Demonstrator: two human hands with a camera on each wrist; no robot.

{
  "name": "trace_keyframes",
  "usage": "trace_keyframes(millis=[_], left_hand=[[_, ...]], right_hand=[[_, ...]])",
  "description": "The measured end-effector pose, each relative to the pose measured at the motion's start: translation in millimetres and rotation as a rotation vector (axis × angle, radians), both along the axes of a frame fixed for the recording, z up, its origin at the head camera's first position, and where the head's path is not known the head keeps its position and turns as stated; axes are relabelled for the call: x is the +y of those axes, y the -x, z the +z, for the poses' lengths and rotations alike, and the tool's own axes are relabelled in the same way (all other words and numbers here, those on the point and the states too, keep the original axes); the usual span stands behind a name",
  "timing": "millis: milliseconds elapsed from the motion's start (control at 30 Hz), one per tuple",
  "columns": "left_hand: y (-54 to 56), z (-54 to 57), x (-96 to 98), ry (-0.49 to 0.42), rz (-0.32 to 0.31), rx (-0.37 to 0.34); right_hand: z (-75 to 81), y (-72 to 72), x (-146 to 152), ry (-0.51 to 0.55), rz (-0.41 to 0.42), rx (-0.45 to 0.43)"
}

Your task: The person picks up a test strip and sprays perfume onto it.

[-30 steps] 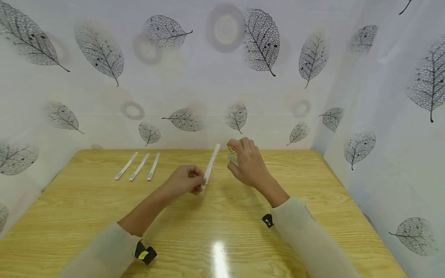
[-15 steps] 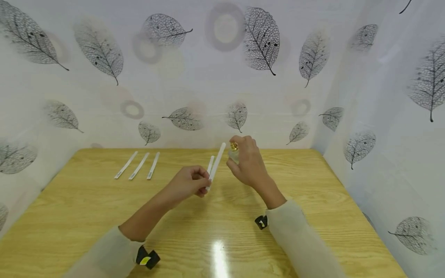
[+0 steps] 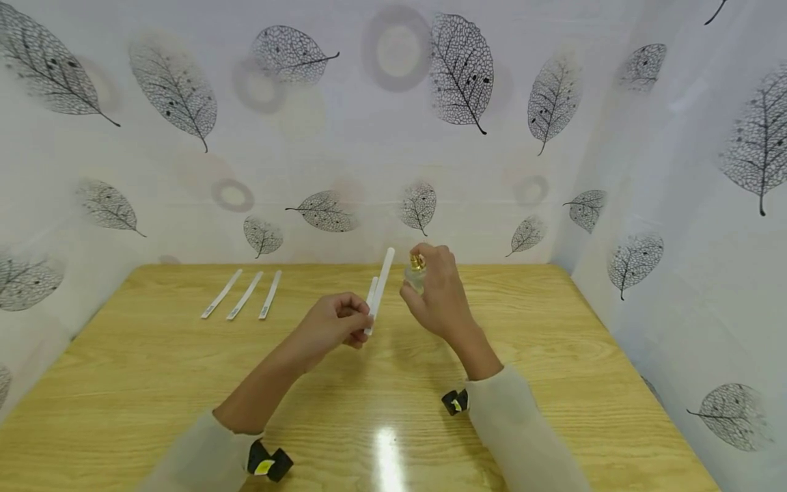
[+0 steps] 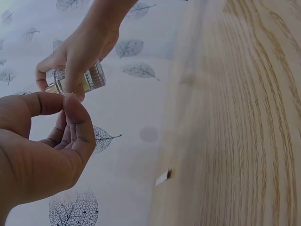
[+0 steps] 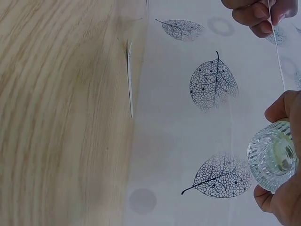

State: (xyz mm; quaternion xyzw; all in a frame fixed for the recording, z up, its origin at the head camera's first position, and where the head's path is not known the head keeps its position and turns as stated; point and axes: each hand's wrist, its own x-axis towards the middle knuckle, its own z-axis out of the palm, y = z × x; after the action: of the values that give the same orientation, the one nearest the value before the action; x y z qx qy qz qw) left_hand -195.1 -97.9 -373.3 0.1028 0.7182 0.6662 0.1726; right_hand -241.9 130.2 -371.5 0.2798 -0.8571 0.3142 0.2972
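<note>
My left hand (image 3: 335, 322) pinches the lower end of a white perfume test strip (image 3: 383, 279) between thumb and fingers; the strip slants up and to the right. My right hand (image 3: 438, 290) grips a glass perfume bottle (image 3: 415, 277), its index finger on the gold spray top (image 3: 417, 262). The bottle is beside the strip's upper part, a small gap apart. In the right wrist view the ribbed clear base of the bottle (image 5: 270, 155) shows, and the strip (image 5: 277, 52) appears edge-on. Behind the held strip, another white strip (image 3: 371, 291) lies on the table, partly covered.
Three white strips, the left one (image 3: 222, 294), the middle one (image 3: 244, 296) and the right one (image 3: 270, 295), lie side by side at the back left of the wooden table (image 3: 344, 424). A leaf-patterned curtain (image 3: 369, 150) stands behind the table's far edge.
My left hand has shifted slightly right and the held strip has lifted, uncovering the strip behind it. My right hand has turned a little, showing more of the bottle and its gold top.
</note>
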Motion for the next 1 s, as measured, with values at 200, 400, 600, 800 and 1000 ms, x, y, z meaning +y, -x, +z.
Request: trace_keyframes(millis=[200,400,600,800,1000], left_hand=[[2.0,-3.7,3.5,-0.02,0.005,0.001],[5.1,-3.3,10.1,-0.031,0.002,-0.006],[7.5,-3.7,11.5,-0.036,0.012,-0.005],[6.3,-3.8,11.3,-0.021,0.021,-0.008],[3.7,-1.6,12.1,-0.014,0.014,-0.015]], right_hand=[[-2.3,0.3,1,-0.004,-0.003,0.008],[-2.2,1.3,2,0.005,-0.009,0.025],[-3.1,1.7,3,0.009,-0.009,0.014],[-4.2,0.8,3,0.012,0.001,0.019],[-4.1,-0.1,3,0.016,-0.001,0.007]])
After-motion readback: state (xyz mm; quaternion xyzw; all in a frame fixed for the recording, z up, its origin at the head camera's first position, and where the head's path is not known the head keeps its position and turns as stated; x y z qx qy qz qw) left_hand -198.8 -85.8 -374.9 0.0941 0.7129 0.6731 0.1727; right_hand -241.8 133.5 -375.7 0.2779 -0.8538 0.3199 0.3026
